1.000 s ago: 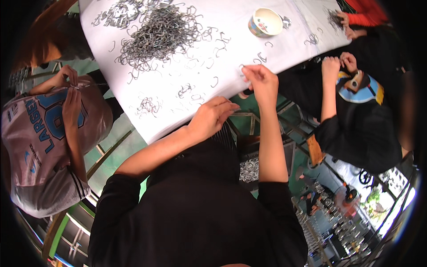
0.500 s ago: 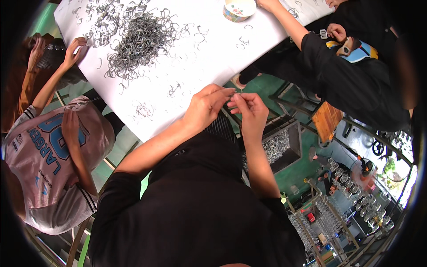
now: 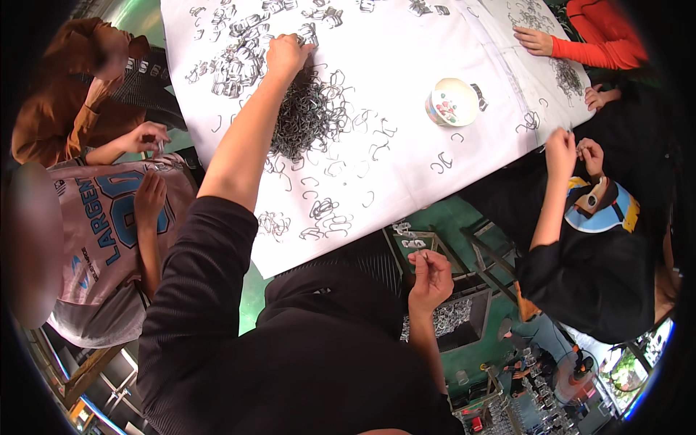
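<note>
My left hand (image 3: pixel 286 58) is stretched far over the white-covered table (image 3: pixel 406 185), at the upper edge of a heap of dark bent wire hooks (image 3: pixel 308 119). Its fingers are curled down among the pieces, and what they pinch is hidden. Beside it lie silver, frame-shaped metal pieces (image 3: pixel 235 69) in a loose pile. Close to my body, past the near table edge, my right hand (image 3: pixel 431 279) is closed with thumb and fingers together. At its fingertips is a short row of small silver frame pieces (image 3: pixel 412 243).
A patterned paper tub (image 3: pixel 451 103) stands on the table, with scattered wire hooks (image 3: pixel 322 210) toward the near edge. Co-workers sit left and right; a red-sleeved arm (image 3: pixel 598 52) rests at the far right. Below my right hand is a crate (image 3: pixel 475 319) of metal pieces.
My hands were together at the near table edge; now the left has reached forward to the heap and the right has drawn back. The view has shifted, showing more of the table's right side.
</note>
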A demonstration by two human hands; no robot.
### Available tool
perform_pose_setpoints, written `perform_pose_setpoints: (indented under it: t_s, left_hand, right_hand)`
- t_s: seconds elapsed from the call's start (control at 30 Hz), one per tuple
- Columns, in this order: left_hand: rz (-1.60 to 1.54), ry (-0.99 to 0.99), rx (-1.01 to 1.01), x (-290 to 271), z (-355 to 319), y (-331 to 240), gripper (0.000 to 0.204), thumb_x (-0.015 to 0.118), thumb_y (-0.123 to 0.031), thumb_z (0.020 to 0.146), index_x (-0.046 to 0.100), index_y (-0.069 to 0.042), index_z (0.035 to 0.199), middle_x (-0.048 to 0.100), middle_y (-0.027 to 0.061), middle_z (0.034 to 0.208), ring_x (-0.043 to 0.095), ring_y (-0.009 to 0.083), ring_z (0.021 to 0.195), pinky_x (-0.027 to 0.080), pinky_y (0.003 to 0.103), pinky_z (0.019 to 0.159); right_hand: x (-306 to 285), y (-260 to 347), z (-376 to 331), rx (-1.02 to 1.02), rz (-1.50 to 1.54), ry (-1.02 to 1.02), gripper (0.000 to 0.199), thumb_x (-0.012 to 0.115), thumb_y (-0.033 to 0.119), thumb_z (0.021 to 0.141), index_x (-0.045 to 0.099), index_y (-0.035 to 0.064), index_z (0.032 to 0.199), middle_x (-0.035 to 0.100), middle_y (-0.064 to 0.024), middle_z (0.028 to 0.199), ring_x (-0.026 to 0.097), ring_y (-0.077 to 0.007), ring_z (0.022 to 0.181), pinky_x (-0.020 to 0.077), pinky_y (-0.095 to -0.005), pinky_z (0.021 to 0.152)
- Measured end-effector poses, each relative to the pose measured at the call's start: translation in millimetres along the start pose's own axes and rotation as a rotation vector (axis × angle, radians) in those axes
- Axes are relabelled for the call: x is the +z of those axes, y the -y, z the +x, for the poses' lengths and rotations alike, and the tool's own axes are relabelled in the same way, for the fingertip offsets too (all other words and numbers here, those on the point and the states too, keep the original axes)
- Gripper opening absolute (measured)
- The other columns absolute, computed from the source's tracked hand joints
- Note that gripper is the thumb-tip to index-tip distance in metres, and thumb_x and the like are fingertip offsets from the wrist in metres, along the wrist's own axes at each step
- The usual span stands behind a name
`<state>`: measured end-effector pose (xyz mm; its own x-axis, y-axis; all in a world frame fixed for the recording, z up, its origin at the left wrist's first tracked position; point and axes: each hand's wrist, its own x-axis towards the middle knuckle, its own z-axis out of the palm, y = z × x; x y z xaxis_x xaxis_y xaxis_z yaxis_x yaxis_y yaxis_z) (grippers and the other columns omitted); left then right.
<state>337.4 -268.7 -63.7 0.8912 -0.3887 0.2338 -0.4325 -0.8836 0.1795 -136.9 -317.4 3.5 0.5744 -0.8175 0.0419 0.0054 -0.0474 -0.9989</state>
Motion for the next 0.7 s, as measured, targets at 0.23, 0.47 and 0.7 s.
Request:
perform_pose_setpoints:
  t_s: [0.23, 0.47, 0.7]
  left_hand:
    - [0.044, 0.070, 0.032, 15.3, 17.8, 12.7, 0.022, 0.055, -0.028, 0.085, 0.070, -0.013, 0.090, 0.068, 0.0147, 0.081, 0.065, 0.0346, 0.078, 0.053, 0.043, 0.072]
    - [-0.658, 0.169, 0.018, -60.2, -58.4, -68.6, 0.034, 0.067, -0.030, 0.082, 0.067, -0.001, 0.102, 0.069, 0.0108, 0.079, 0.065, 0.0144, 0.068, 0.051, 0.029, 0.064]
    - [-0.968, 0.782, 0.275, -145.1, -241.8, -132.3, 0.015, 0.069, -0.008, 0.079, 0.067, -0.002, 0.093, 0.064, 0.0086, 0.068, 0.062, 0.0152, 0.062, 0.049, 0.027, 0.057]
  right_hand:
    - [-6.6, -6.4, 9.0, -0.001, -0.089, 0.073, 0.010, 0.056, -0.010, 0.085, 0.053, -0.0051, 0.093, 0.060, -0.0124, 0.090, 0.062, -0.0160, 0.076, 0.0541, -0.0274, 0.070]
    - [-5.4, -15.2, 8.6, -0.022, -0.169, 0.015, 0.010, 0.065, -0.005, 0.080, 0.060, -0.0030, 0.089, 0.064, -0.0100, 0.085, 0.062, -0.0132, 0.070, 0.0521, -0.0240, 0.062]
    - [7.6, -17.4, 9.1, -0.035, -0.212, 0.025, 0.007, 0.064, -0.001, 0.082, 0.059, -0.0010, 0.087, 0.066, -0.0085, 0.082, 0.066, -0.0139, 0.070, 0.0526, -0.0243, 0.063]
